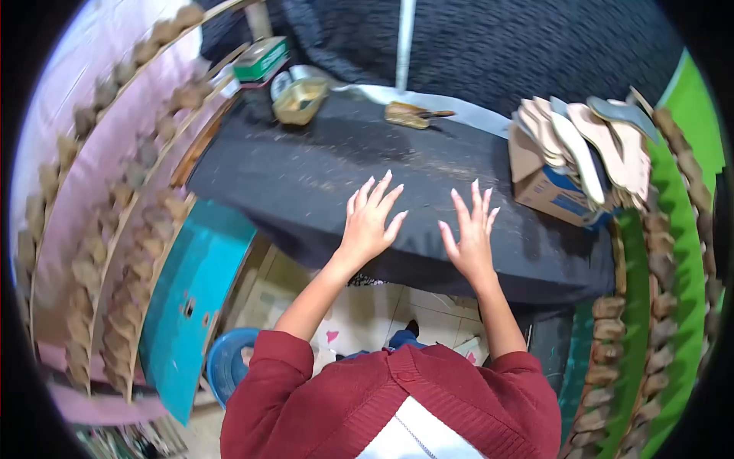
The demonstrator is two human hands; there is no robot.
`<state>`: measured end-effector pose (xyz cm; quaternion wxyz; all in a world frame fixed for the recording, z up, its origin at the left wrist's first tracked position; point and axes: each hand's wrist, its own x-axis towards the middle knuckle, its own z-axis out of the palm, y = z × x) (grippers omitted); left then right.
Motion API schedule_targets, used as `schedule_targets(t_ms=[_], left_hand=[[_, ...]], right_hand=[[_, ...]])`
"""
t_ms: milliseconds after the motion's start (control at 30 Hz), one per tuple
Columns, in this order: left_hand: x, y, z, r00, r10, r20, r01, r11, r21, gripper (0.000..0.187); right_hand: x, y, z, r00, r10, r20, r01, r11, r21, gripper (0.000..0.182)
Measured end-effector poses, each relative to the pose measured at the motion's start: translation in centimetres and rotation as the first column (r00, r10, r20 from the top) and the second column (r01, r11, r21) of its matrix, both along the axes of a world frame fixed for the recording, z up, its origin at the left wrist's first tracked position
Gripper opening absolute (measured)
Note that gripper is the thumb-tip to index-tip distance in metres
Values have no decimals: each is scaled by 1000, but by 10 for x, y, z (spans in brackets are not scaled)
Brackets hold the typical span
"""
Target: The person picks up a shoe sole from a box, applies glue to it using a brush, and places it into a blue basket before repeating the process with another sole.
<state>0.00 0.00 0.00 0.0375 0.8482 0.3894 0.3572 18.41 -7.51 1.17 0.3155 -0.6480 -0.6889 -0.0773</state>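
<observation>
Both of my hands are held over a table covered with black cloth, palms down. My left hand has its fingers spread and holds nothing. To its right, my right hand is likewise spread with nothing in it. Beyond them, near the table's far edge, lies a small brush with a dark handle. Off to the right of my right hand stands a cardboard box filled with sole-shaped pieces, pale and grey. Light scraps and dust are scattered over the cloth.
A yellowish tub and a green-and-white box stand at the back left. Shelves of brown shoe lasts rise on the left, with more lasts on the right. Below are a teal panel and a blue bucket.
</observation>
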Motion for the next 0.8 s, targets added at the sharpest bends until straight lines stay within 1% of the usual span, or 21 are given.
schedule_targets(t_ms=[67,100,133,167,200,233,300,333,367,433,467,500,567,633,667,700,767,800], left_hand=[[6,7,5,997,-79,3,79,997,19,46],[85,5,18,992,-112,56,109,993,54,46],[115,5,24,982,-182,46,178,981,75,46],[128,1,26,975,-220,42,217,973,77,46],[145,2,31,966,-255,53,249,964,99,46],[161,3,34,960,-276,52,270,957,103,46],[192,5,41,932,-344,110,335,937,96,46],[206,7,45,924,-356,138,345,933,101,46],[221,12,48,917,-374,138,361,926,110,46],[247,23,55,853,-435,287,432,898,78,47],[259,29,59,821,-446,358,473,881,13,49],[273,43,55,765,-469,441,511,859,28,48],[299,65,63,595,-472,651,665,743,-70,46],[323,93,69,571,-506,646,662,749,1,46],[334,108,71,561,-528,638,720,692,-61,50],[340,115,77,566,-544,619,731,679,-70,51],[359,132,81,474,-582,661,812,579,-73,52],[366,139,79,470,-586,660,819,569,-78,52]], right_hand=[[0,-3,3,995,-99,-35,100,994,37,55],[73,-10,26,989,-149,22,146,982,116,52],[97,-20,27,984,-178,-3,175,963,207,50],[107,-29,27,984,-177,-20,176,944,278,47],[117,-36,34,975,-221,-14,210,905,369,42],[127,-41,37,967,-255,-18,235,861,451,41],[150,-52,38,944,-328,-25,286,781,556,42],[161,-55,40,925,-380,2,303,740,601,42],[172,-59,41,918,-397,3,313,730,608,42],[192,-66,44,870,-490,51,357,698,621,41],[201,-68,45,866,-497,58,358,696,623,41],[206,-69,45,859,-509,57,367,690,624,41],[213,-69,45,870,-492,28,372,693,617,42],[219,-67,36,866,-497,58,369,712,597,48],[218,-65,30,862,-503,58,378,716,587,49],[216,-62,25,859,-508,56,387,718,579,51],[218,-53,10,860,-504,79,382,739,554,59],[216,-49,5,862,-502,69,386,740,551,62]])
